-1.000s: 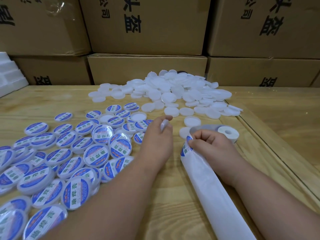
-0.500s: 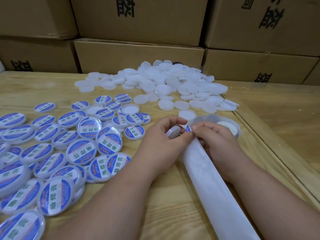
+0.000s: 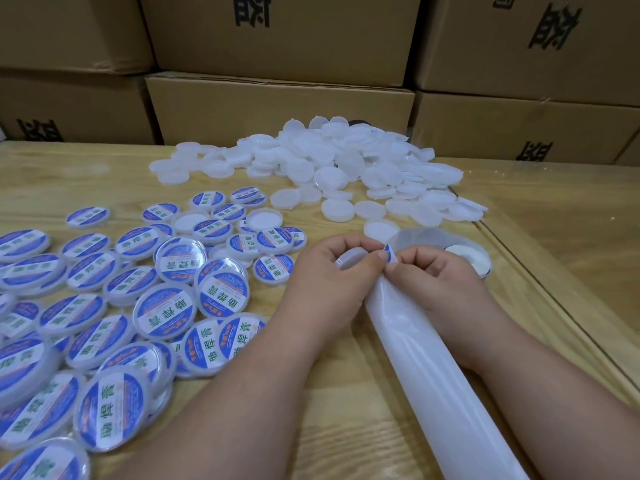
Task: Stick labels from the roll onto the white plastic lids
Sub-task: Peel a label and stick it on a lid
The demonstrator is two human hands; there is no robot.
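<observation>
My left hand [image 3: 332,282] grips a plain white lid [image 3: 349,257] on edge between thumb and fingers. My right hand [image 3: 436,282] pinches a blue label [image 3: 391,253] at the top of the white backing strip [image 3: 436,386], which runs toward me between my forearms. The two hands touch at the thumbs, with the label right beside the lid. The label roll [image 3: 467,259] lies just behind my right hand. A heap of bare white lids [image 3: 346,168] sits at the back. Labelled lids [image 3: 166,313] with blue stickers cover the left.
Stacked cardboard boxes [image 3: 277,109] wall off the back of the wooden table [image 3: 104,174]. A seam and a raised edge [image 3: 554,292] run diagonally along the table's right side.
My left hand brought the white lid from above the labelled lids over to my right hand. The hands now meet at the strip's top. The view has moved closer.
</observation>
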